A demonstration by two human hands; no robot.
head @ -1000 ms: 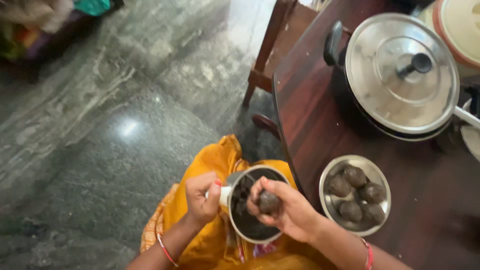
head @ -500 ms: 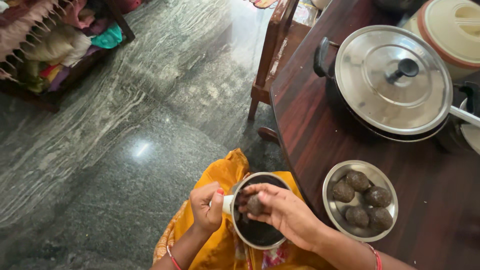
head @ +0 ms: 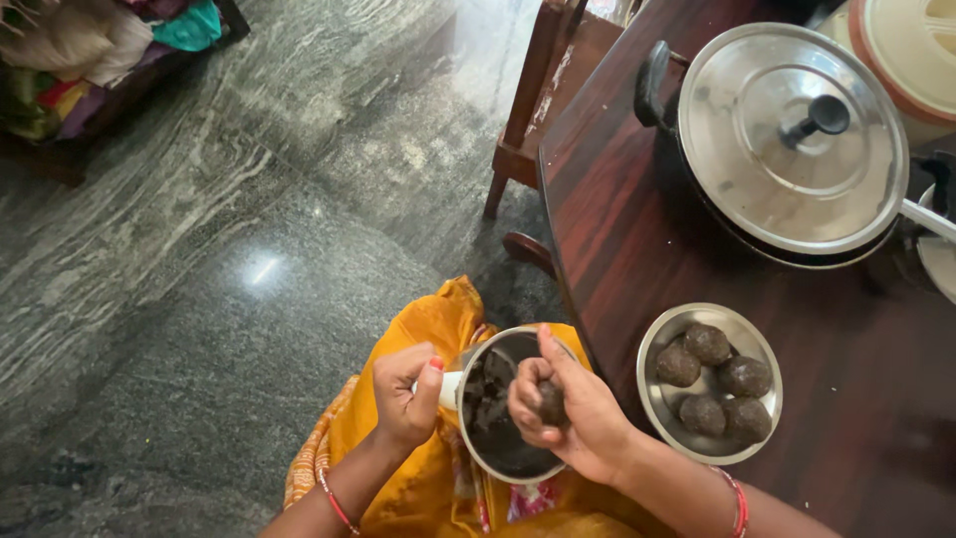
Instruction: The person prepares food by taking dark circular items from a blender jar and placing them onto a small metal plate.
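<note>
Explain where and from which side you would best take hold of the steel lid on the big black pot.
Take the steel lid by its black knob, coming straight down from above. The knob stands up near the middle of the flat, wide disc, so a pinch grip there should lift it level. The rim lies flush on the pot and offers little purchase.

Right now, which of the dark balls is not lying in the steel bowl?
The dark ball gripped in the right hand, over the steel cup; the others rest in the steel bowl.
</note>
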